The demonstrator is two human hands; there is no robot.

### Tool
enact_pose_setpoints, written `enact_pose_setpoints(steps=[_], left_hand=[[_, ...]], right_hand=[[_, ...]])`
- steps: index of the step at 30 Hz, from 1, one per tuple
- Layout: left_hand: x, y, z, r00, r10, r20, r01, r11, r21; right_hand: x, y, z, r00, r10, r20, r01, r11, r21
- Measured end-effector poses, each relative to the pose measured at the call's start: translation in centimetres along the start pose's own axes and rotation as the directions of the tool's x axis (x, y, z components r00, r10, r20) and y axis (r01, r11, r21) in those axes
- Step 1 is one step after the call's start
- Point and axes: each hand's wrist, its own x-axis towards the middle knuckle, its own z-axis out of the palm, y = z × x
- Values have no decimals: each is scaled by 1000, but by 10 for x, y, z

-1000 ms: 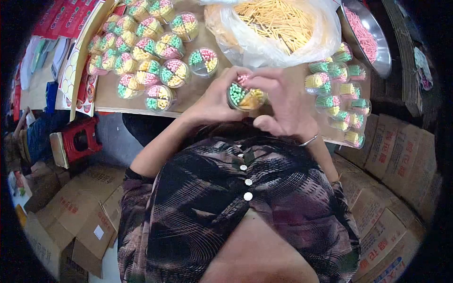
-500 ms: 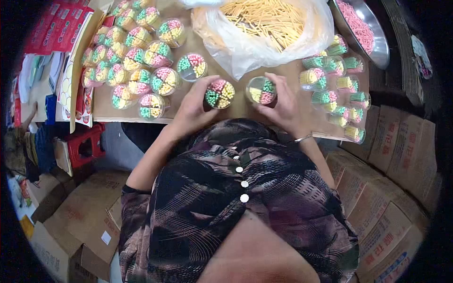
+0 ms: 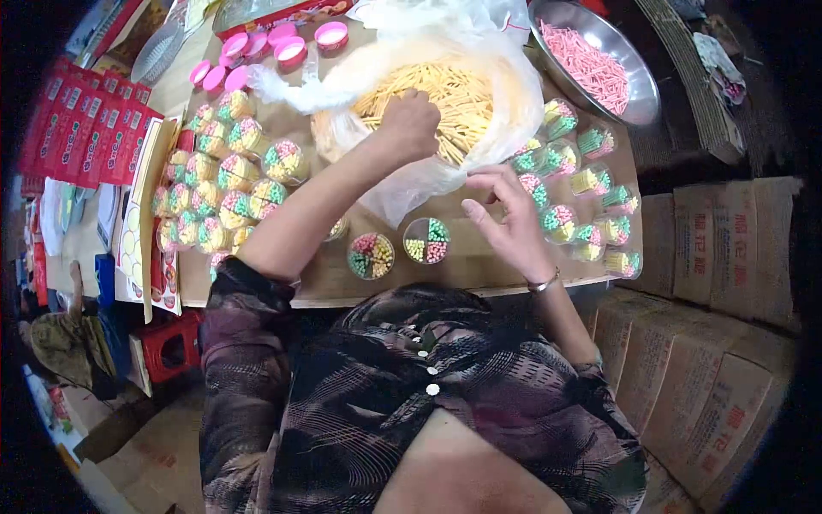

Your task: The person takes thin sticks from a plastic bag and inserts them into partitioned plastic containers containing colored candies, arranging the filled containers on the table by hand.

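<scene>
My left hand (image 3: 411, 124) reaches into a clear plastic bag (image 3: 398, 193) of thin yellow sticks (image 3: 467, 94), its fingers curled down among them and the tips hidden. My right hand (image 3: 509, 223) is open at the bag's near right edge, thumb apart from the fingers. Two round clear cups stand before me. The left cup (image 3: 371, 256) is packed with pink, green and yellow sticks. In the right cup (image 3: 426, 241), green, pink and yellow sticks fill three compartments, while the upper left one looks bare.
Filled cups (image 3: 235, 206) crowd the left of the table, with more cups (image 3: 591, 184) on the right. A metal bowl (image 3: 642, 90) holds pink sticks (image 3: 582, 64). Pink lids (image 3: 291, 51) lie at the back left. Cardboard boxes (image 3: 719, 248) are stacked at right.
Both hands have let go of the two cups, which stand on the table. My left hand has moved forward into the bag; my right hand has moved to the bag's edge. The view has shifted.
</scene>
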Motion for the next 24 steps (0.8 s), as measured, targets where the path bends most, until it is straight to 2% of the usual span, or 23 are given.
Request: enact_pose_setpoints(steps=[2,4,10,15,19,20,22,24], left_hand=[[27,16,9,992,-103,71,94,987,130],[40,17,10,976,-198,87,186,973,135],[48,-5,14,980,-168,110,159,983,86],[50,-26,45,990,-76,118,66,994,83],[38,-36,53,998,-38,-43,34,995,-89],[36,-38,53,998,-36,-43,32,996,-86],[25,-38,43,993,12,-117,-38,974,-224],[17,-35,33,979,52,-195,-121,926,-357]], right_hand=[[-6,2,-4,999,43,-23,-43,999,-4],[-9,6,-5,995,90,-36,-90,996,2],[1,22,-10,993,98,-59,-94,993,78],[37,23,1,999,42,-21,-42,999,35],[61,28,10,983,158,-91,-143,977,155],[67,33,11,973,192,-124,-167,968,188],[80,52,19,954,239,-183,-196,954,228],[99,69,27,910,256,-325,-175,951,257]])
